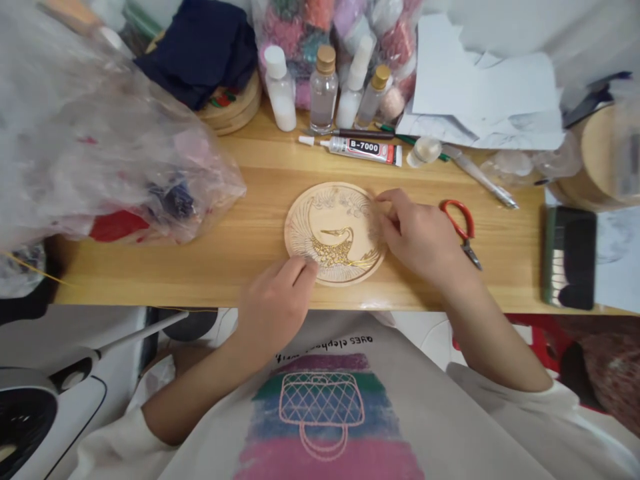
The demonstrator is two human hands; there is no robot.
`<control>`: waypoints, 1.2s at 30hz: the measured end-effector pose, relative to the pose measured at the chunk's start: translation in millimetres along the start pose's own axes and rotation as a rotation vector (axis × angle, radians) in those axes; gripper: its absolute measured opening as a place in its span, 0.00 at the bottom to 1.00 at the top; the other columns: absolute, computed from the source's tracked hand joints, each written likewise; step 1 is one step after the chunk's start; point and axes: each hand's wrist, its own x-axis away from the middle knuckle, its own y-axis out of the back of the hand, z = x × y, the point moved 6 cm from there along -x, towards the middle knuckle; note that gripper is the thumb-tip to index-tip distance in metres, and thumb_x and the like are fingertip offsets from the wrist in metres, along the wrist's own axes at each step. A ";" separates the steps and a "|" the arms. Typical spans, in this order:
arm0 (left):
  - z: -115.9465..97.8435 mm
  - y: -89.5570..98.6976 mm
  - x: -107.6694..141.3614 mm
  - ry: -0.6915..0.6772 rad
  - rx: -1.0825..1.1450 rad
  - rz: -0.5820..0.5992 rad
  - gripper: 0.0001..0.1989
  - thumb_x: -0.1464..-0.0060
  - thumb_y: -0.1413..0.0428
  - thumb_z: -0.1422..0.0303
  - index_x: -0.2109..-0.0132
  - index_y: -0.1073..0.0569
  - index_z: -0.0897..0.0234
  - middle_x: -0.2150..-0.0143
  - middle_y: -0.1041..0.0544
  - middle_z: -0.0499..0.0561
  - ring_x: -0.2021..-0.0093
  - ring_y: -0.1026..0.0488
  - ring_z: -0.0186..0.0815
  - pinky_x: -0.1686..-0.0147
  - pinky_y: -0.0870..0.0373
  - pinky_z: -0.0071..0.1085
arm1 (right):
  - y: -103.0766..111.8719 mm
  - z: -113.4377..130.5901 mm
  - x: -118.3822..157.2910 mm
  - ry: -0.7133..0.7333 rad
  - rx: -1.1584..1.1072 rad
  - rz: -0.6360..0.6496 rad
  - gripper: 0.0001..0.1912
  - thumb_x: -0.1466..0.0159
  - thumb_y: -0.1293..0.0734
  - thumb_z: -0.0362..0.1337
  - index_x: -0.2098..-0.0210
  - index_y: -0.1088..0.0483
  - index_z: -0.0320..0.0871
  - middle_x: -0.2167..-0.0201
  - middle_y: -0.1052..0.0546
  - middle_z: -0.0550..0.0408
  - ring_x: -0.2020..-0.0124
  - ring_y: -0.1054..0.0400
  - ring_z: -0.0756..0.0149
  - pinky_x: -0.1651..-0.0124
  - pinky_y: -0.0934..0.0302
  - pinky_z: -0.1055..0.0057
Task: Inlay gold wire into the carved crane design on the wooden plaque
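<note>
A round wooden disc [325, 213] lies on the table, with a gold bird design [336, 250] on its lower half and fine dark line drawings around its edge. My left hand [277, 297] is closed at the disc's lower left edge, fingertips pinched together over the bird's tail side; what they hold, if anything, is too small to make out. At the disc's right edge, my right hand [417, 233] has its fingers curled and pressed together near the rim. Whatever is between those fingers is hidden. Red-handled pliers [459, 220] lie just right of my right hand.
Behind the disc lie a glue tube [364, 149] and a pen, with several small bottles [323, 93] beyond. A plastic bag [150, 153] covers the left side. White papers [485, 87], a silver craft knife [480, 175] and a phone [575, 257] are at the right.
</note>
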 end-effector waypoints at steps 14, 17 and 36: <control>3.4 10.4 11.0 -0.023 -0.035 -0.058 0.10 0.35 0.49 0.77 0.59 0.22 0.67 0.69 0.21 0.47 0.71 0.28 0.32 0.76 0.40 0.32 | -8.5 -4.4 2.0 0.003 0.019 -0.014 0.21 0.31 0.40 0.38 0.40 0.36 0.41 0.58 0.18 0.46 0.60 0.23 0.52 0.69 0.46 0.67; 14.9 31.2 2.3 -0.093 -0.120 -0.041 0.12 0.36 0.50 0.80 0.58 0.22 0.67 0.70 0.22 0.47 0.73 0.31 0.33 0.75 0.41 0.32 | -9.3 2.2 -0.9 0.006 0.082 0.018 0.20 0.29 0.45 0.36 0.40 0.35 0.42 0.52 0.19 0.45 0.57 0.22 0.53 0.69 0.46 0.67; 50.4 49.9 61.8 0.539 -0.158 1.088 0.19 0.39 0.57 0.80 0.64 0.23 0.60 0.62 0.24 0.50 0.65 0.22 0.37 0.70 0.37 0.30 | -17.3 3.9 3.7 -0.043 0.121 0.005 0.19 0.28 0.46 0.36 0.43 0.33 0.42 0.57 0.17 0.44 0.60 0.20 0.54 0.74 0.50 0.69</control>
